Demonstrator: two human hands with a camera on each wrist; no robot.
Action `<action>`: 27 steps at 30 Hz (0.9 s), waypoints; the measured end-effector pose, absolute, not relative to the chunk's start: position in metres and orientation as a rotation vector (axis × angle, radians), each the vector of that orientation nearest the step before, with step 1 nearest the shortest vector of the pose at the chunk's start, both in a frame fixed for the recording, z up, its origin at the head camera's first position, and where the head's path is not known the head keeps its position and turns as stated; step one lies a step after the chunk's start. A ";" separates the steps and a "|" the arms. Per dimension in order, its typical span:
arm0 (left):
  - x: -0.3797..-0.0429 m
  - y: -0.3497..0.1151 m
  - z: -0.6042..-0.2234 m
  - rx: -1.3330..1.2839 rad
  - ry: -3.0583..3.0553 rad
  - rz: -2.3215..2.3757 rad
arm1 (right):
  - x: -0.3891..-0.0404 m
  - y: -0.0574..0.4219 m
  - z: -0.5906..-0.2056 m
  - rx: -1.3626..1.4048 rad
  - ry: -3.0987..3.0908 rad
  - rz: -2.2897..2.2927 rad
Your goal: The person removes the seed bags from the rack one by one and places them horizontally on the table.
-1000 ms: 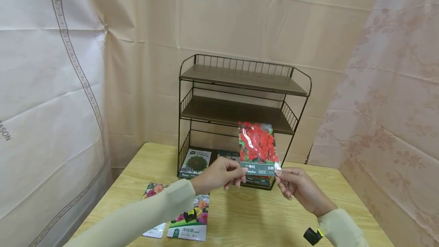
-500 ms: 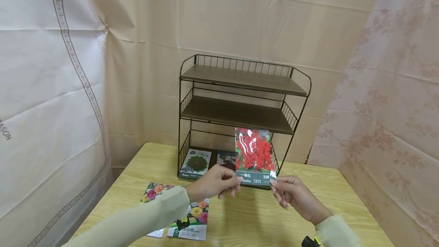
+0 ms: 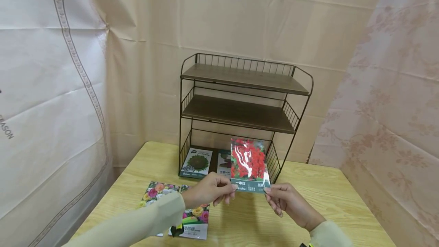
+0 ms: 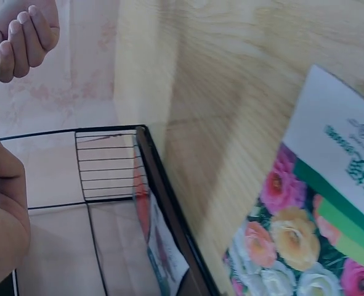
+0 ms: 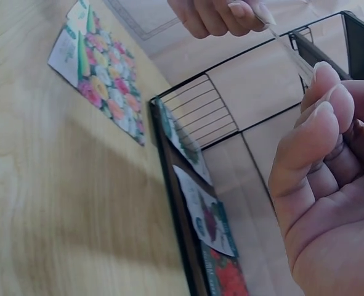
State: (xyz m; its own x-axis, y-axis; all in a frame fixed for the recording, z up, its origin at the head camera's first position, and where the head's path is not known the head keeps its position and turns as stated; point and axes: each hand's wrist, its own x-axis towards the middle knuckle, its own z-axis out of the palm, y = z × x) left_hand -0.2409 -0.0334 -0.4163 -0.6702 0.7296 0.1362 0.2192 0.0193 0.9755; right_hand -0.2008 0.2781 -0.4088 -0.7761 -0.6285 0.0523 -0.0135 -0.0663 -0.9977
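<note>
Right now the left hand [image 3: 215, 190] and right hand [image 3: 291, 203] pinch the red packet [image 3: 249, 161] in their fingers, at its seven and five o'clock corners, holding it tilted before the bottom shelf [image 3: 214, 160]. Placing seems the step in hand; the next move probably calls for a flatter tilt, clear of the middle shelf [image 3: 236, 113]. From the head, the packet masks another [image 5: 228, 274], red too; at eight o'clock, the left sleeve [image 3: 151, 214] covers parts of the rose packets [image 3: 202, 216].
</note>
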 end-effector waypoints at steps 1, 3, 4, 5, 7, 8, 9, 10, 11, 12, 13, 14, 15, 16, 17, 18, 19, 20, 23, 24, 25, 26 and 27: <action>-0.241 -0.034 -0.418 0.952 1.898 1.692 | -0.201 0.277 -0.411 -0.682 1.775 -1.891; -0.240 -0.036 -0.421 0.939 1.912 1.688 | -0.200 0.276 -0.414 -0.664 1.770 -1.884; -0.240 -0.036 -0.423 0.933 1.919 1.685 | -0.200 0.275 -0.416 -0.654 1.768 -1.879; -0.240 -0.037 -0.425 0.928 1.927 1.680 | -0.200 0.274 -0.417 -0.643 1.768 -1.876; -0.240 -0.038 -0.428 0.920 1.937 1.672 | -0.200 0.272 -0.421 -0.621 1.777 -1.868; -0.240 -0.039 -0.430 0.918 1.934 1.669 | -0.200 0.271 -0.423 -0.606 1.784 -1.865; -0.240 -0.040 -0.432 0.914 1.925 1.668 | -0.200 0.270 -0.424 -0.591 1.792 -1.861; -0.240 -0.040 -0.433 0.910 1.918 1.668 | -0.200 0.270 -0.426 -0.572 1.797 -1.860; -0.239 -0.041 -0.435 0.906 1.913 1.667 | -0.200 0.269 -0.428 -0.555 1.803 -1.858; -0.239 -0.042 -0.436 0.902 1.909 1.666 | -0.200 0.268 -0.430 -0.539 1.809 -1.854; -0.239 -0.043 -0.438 0.899 1.907 1.664 | -0.200 0.268 -0.431 -0.522 1.813 -1.852; -0.239 -0.043 -0.439 0.896 1.907 1.662 | -0.200 0.267 -0.433 -0.505 1.813 -1.852; -0.239 -0.044 -0.440 0.890 1.913 1.658 | -0.200 0.267 -0.435 -0.494 1.812 -1.850; -0.239 -0.044 -0.441 0.884 1.918 1.655 | -0.200 0.266 -0.437 -0.486 1.808 -1.848; -0.239 -0.045 -0.443 0.878 1.922 1.649 | -0.200 0.265 -0.439 -0.482 1.804 -1.844; -0.238 -0.046 -0.444 0.872 1.925 1.645 | -0.200 0.265 -0.441 -0.478 1.800 -1.842; -0.238 -0.047 -0.445 0.866 1.927 1.642 | -0.200 0.264 -0.442 -0.475 1.792 -1.841; -0.237 -0.047 -0.447 0.861 1.924 1.640 | -0.199 0.264 -0.444 -0.473 1.786 -1.839; -0.235 -0.050 -0.451 0.852 1.911 1.636 | -0.199 0.261 -0.449 -0.451 1.773 -1.834; -0.234 -0.050 -0.453 0.849 1.906 1.635 | -0.198 0.261 -0.451 -0.444 1.771 -1.831; -0.234 -0.051 -0.454 0.846 1.901 1.635 | -0.198 0.260 -0.452 -0.432 1.772 -1.825; -0.233 -0.051 -0.456 0.842 1.897 1.633 | -0.198 0.260 -0.454 -0.419 1.774 -1.819; -0.232 -0.051 -0.457 0.835 1.895 1.633 | -0.197 0.259 -0.455 -0.407 1.777 -1.813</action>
